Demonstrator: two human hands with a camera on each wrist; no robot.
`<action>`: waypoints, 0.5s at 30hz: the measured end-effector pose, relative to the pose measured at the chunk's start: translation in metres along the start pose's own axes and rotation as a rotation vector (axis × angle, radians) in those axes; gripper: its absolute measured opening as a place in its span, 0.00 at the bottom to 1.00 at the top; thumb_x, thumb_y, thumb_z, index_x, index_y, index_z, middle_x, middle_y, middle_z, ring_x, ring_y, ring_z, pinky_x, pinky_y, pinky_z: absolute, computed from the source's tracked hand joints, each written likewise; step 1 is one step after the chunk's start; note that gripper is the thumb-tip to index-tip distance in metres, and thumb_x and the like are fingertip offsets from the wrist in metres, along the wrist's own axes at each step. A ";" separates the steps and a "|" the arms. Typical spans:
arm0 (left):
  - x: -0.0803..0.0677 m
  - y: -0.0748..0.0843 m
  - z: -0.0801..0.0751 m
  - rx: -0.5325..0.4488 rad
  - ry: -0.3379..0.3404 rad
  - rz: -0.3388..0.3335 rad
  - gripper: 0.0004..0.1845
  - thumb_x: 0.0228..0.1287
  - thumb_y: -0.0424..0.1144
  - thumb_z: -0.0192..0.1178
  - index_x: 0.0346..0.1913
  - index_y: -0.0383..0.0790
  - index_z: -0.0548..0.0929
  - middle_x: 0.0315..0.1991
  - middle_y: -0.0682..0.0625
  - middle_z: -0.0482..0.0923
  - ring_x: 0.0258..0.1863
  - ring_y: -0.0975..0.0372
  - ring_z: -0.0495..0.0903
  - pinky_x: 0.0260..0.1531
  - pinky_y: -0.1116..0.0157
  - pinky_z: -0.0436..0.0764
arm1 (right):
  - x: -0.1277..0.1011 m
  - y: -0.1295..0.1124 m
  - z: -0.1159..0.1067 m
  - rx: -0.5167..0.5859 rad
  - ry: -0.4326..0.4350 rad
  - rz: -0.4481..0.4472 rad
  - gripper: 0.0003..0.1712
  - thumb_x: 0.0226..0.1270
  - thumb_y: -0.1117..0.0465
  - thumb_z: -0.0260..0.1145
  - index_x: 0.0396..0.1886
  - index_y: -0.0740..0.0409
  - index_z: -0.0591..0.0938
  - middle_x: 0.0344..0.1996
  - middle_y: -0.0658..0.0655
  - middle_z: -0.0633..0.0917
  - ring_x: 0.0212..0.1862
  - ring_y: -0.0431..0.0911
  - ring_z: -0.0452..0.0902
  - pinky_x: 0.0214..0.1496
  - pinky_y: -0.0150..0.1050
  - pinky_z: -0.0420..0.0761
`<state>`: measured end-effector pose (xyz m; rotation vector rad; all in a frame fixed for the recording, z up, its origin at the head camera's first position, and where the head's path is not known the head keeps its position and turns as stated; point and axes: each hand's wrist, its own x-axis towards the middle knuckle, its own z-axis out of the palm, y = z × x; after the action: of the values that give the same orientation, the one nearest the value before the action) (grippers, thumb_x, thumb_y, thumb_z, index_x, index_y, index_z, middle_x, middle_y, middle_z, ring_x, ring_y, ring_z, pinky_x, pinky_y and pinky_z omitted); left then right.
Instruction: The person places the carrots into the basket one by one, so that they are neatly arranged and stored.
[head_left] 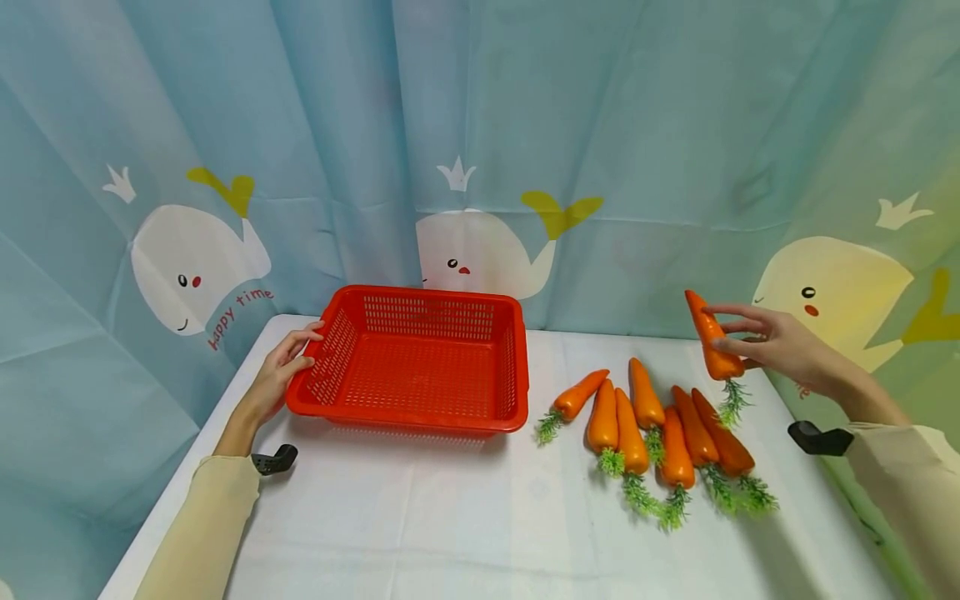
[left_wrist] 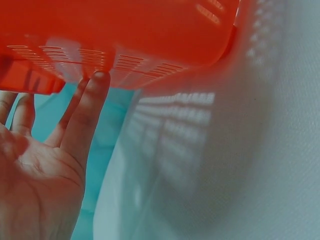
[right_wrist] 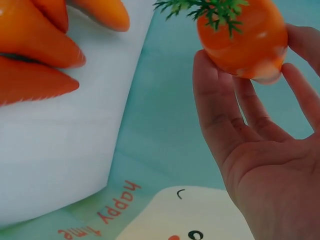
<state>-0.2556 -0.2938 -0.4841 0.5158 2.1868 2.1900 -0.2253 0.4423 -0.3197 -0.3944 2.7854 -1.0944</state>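
Note:
A red plastic basket (head_left: pixel 412 421) with slotted walls stands on the left half of the table. My left hand (head_left: pixel 279 375) grips its left rim; in the left wrist view one digit presses against the outer slotted wall (left_wrist: pixel 135 67). At the right, my right hand (head_left: pixel 783 337) pinches an orange carrot (head_left: pixel 712 337) between thumb and fingers, above the table. Its tip points up and its green leafy top hangs down. The right wrist view shows the held carrot's (right_wrist: pixel 245 45) thick end between the fingertips. Several more carrots (head_left: pixel 675 450) lie nearest to this hand, below it.
The carrots lie in a loose group on the white-covered table (head_left: pixel 450 517), leafy ends toward me. A blue curtain (head_left: pixel 637 125) with whale prints hangs behind the table and along its sides. Black wrist mounts show at both sleeves.

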 end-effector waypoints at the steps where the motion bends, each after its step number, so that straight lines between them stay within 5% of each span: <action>1: 0.000 0.000 0.000 -0.003 0.000 0.001 0.19 0.75 0.25 0.46 0.66 0.33 0.70 0.82 0.44 0.51 0.81 0.51 0.45 0.54 0.70 0.81 | 0.000 -0.001 0.001 0.013 0.001 -0.006 0.33 0.76 0.62 0.65 0.77 0.57 0.67 0.61 0.64 0.78 0.48 0.25 0.78 0.41 0.38 0.88; 5: 0.000 -0.001 -0.001 -0.010 0.000 0.004 0.19 0.76 0.25 0.46 0.66 0.32 0.69 0.81 0.44 0.51 0.81 0.51 0.44 0.55 0.70 0.81 | 0.003 -0.008 0.005 0.053 -0.002 -0.029 0.32 0.75 0.63 0.66 0.76 0.56 0.69 0.55 0.44 0.79 0.49 0.26 0.79 0.41 0.39 0.88; 7: 0.000 -0.001 -0.001 -0.012 0.000 0.001 0.19 0.76 0.25 0.46 0.66 0.32 0.69 0.82 0.44 0.51 0.81 0.51 0.44 0.55 0.70 0.81 | 0.005 -0.013 0.007 0.066 -0.010 -0.033 0.32 0.75 0.63 0.66 0.75 0.56 0.69 0.54 0.42 0.79 0.50 0.27 0.79 0.41 0.40 0.88; 12: 0.001 -0.001 -0.001 -0.014 0.001 -0.008 0.19 0.76 0.26 0.46 0.66 0.32 0.68 0.82 0.45 0.51 0.81 0.50 0.45 0.54 0.69 0.81 | 0.012 -0.032 0.011 0.076 -0.056 0.008 0.33 0.76 0.60 0.66 0.76 0.54 0.67 0.64 0.67 0.76 0.49 0.31 0.81 0.43 0.42 0.88; 15: 0.001 -0.001 0.000 -0.015 0.003 -0.009 0.19 0.76 0.26 0.46 0.66 0.31 0.68 0.82 0.45 0.51 0.80 0.50 0.47 0.54 0.69 0.81 | 0.019 -0.045 0.015 0.076 -0.089 0.029 0.35 0.75 0.56 0.66 0.77 0.53 0.66 0.67 0.73 0.72 0.49 0.33 0.82 0.45 0.42 0.88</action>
<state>-0.2568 -0.2937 -0.4847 0.5009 2.1682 2.2023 -0.2319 0.3950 -0.3005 -0.3828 2.6553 -1.1424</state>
